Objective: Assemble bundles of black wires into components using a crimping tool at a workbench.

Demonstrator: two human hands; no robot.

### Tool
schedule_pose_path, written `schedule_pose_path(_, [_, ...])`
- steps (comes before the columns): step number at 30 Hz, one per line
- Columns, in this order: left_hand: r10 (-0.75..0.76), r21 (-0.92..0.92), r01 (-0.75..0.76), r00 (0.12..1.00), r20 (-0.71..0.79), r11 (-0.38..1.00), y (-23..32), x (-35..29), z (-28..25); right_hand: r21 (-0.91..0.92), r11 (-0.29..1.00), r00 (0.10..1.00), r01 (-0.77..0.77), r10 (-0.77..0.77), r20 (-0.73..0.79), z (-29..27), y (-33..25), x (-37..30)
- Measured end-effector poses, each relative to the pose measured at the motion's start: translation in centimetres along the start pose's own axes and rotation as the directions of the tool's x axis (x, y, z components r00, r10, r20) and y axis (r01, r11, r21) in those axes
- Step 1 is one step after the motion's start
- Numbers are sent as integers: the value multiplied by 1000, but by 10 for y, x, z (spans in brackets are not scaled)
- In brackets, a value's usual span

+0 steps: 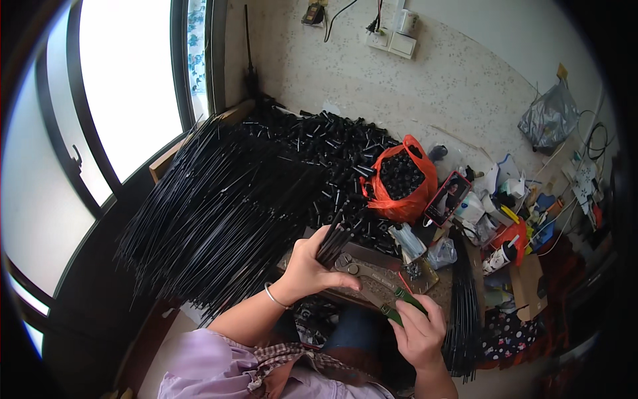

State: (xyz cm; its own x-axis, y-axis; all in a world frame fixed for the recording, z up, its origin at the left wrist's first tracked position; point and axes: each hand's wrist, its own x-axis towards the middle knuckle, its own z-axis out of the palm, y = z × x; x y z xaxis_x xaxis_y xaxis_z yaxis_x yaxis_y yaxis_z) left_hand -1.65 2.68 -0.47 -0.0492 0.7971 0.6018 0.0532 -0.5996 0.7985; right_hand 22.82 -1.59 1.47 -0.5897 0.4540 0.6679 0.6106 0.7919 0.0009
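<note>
My left hand (311, 267) is closed round a bundle of short black rods (335, 245), with its thumb stretched out toward the right. Just beside that thumb are the metal head and round pivot of a pair of green-handled pliers (376, 284). My right hand (420, 329) grips the pliers by their handles, which stand apart. The tool's head lies close to the lower end of the bundle; I cannot tell whether its jaws touch the rods. Behind both hands is the worktable (382, 258).
Long thin black rods (219, 213) lie in a big heap on the left. Short black pieces (312, 136) cover the back. An orange bag (425, 176) holds more pieces. To the right are a propped phone (448, 198), a patterned cup (498, 259) and another rod bundle (463, 312).
</note>
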Motion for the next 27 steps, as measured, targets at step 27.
schedule_pose_path(27, [-4, -130, 28, 983, 183, 991, 23, 15, -9, 640, 569, 856, -517, 344, 386, 52, -16, -9])
